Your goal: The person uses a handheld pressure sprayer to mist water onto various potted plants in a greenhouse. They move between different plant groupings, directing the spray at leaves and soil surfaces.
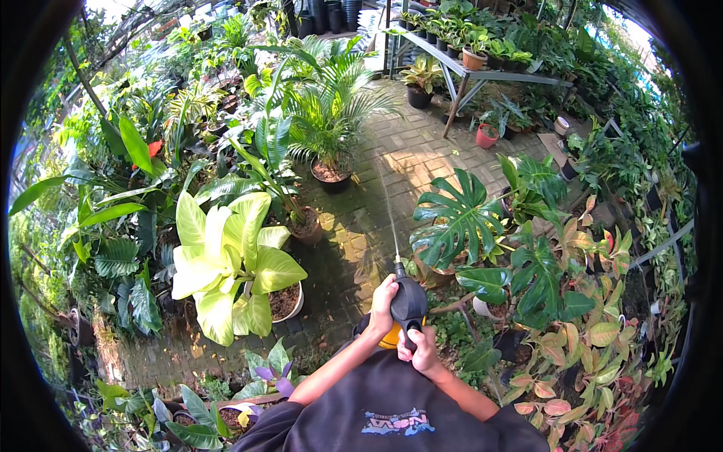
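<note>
A pressure sprayer (409,299) with a black head and a yellow tank is held in front of my chest. My left hand (383,310) wraps around the left side of its head. The fingers of my right hand (422,350) are closed around the black handle at the near end. From the pale nozzle (398,261) a thin jet of water (387,197) runs away over the brick path, toward a potted palm (329,113). The yellow tank is mostly hidden beneath my hands and the head.
A brick path (410,143) runs ahead between plants. Left stands a yellow-green leafy plant (233,260) in a white pot. Close on the right are a split-leaf monstera (458,218) and reddish foliage (602,331). A metal table (482,73) with potted plants stands far right.
</note>
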### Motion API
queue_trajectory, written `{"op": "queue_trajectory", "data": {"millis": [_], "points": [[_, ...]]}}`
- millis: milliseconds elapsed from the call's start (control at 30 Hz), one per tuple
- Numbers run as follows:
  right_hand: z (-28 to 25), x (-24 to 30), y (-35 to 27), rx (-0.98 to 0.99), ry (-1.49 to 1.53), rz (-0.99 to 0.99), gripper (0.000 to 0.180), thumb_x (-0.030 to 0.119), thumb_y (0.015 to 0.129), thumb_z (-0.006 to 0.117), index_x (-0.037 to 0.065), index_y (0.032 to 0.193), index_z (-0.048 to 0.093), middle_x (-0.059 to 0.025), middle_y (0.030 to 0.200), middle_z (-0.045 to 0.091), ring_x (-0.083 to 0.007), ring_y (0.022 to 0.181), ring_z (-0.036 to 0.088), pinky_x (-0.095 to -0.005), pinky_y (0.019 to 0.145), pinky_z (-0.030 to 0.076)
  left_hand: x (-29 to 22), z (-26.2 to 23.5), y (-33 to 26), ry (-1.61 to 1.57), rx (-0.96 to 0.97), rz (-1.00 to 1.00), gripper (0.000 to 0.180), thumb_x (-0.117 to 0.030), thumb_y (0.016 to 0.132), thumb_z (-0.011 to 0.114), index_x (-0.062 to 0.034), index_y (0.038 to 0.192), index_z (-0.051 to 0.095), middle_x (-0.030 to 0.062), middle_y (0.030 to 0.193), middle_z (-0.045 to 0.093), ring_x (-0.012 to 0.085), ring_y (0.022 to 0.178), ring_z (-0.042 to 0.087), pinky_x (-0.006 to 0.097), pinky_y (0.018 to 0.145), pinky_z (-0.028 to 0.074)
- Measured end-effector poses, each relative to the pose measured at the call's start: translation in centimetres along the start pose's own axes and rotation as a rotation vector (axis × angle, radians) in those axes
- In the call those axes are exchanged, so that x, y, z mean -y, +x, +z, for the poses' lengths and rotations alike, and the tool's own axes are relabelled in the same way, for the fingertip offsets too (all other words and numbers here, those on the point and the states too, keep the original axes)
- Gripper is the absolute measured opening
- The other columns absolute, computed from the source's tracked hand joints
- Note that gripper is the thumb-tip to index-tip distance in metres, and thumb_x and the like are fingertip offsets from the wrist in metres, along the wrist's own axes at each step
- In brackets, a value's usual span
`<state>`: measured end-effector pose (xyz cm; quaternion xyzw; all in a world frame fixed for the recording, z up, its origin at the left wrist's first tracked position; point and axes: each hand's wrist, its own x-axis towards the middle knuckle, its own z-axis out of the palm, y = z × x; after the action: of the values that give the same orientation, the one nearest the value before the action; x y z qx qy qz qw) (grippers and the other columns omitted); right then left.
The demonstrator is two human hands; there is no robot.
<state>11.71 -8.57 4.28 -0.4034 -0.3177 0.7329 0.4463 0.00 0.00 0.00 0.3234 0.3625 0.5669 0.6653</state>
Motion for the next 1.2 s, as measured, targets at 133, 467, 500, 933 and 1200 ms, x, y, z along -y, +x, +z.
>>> {"op": "queue_trajectory", "data": {"millis": [133,467,500,933,1200], "points": [[0.3,-0.8,0.8,0.017,0.07,-0.028,0.038,0.035,0.093,0.049,-0.001,0.08,0.052,-0.0035,0.055,0.046,-0.0099,0.043,0.042,-0.0239,0.041,0.034,-1.7,-0.3,0.7,0.101,0.05,0.018,0.023,-0.025,0.095,0.044,-0.0032,0.099,0.052,-0.0038,0.082,0.05,0.0051,0.075,0.044,0.022,0.067,0.038],[-0.9,-0.1,1.2,-0.015,0.052,-0.082,0.039,0.036,0.093,0.049,0.0,0.079,0.053,-0.0028,0.054,0.047,-0.0089,0.042,0.042,-0.0233,0.042,0.034,-2.1,1.8,1.8,0.121,0.074,0.013,0.025,-0.025,0.094,0.042,-0.0023,0.095,0.053,-0.0012,0.081,0.052,0.007,0.073,0.045,0.024,0.066,0.038],[-0.8,0.0,1.4,-0.019,0.051,-0.084,0.039,0.036,0.093,0.049,0.0,0.079,0.053,-0.0029,0.054,0.047,-0.0089,0.043,0.042,-0.0233,0.042,0.034,-2.0,1.8,2.1,0.122,0.068,0.022,0.025,-0.025,0.094,0.042,-0.0022,0.095,0.053,-0.0009,0.08,0.052,0.0073,0.073,0.045,0.024,0.066,0.038],[-2.0,2.5,8.2,-0.032,0.071,-0.047,0.038,0.034,0.093,0.048,-0.001,0.078,0.052,-0.0027,0.053,0.045,-0.0092,0.043,0.041,-0.0236,0.041,0.033,-2.2,1.0,9.3,0.145,0.078,0.038,0.024,-0.025,0.094,0.043,-0.0031,0.093,0.052,-0.0027,0.079,0.048,0.0066,0.072,0.042,0.024,0.065,0.036],[-3.5,6.4,16.0,-0.055,0.087,-0.074,0.038,0.036,0.092,0.048,0.0,0.079,0.051,-0.005,0.054,0.045,-0.0112,0.041,0.039,-0.026,0.04,0.032,-3.7,2.6,18.1,0.113,0.08,0.009,0.016,-0.019,0.097,0.044,-0.0047,0.092,0.05,-0.0048,0.081,0.045,0.0051,0.074,0.041,0.023,0.067,0.038]]}}
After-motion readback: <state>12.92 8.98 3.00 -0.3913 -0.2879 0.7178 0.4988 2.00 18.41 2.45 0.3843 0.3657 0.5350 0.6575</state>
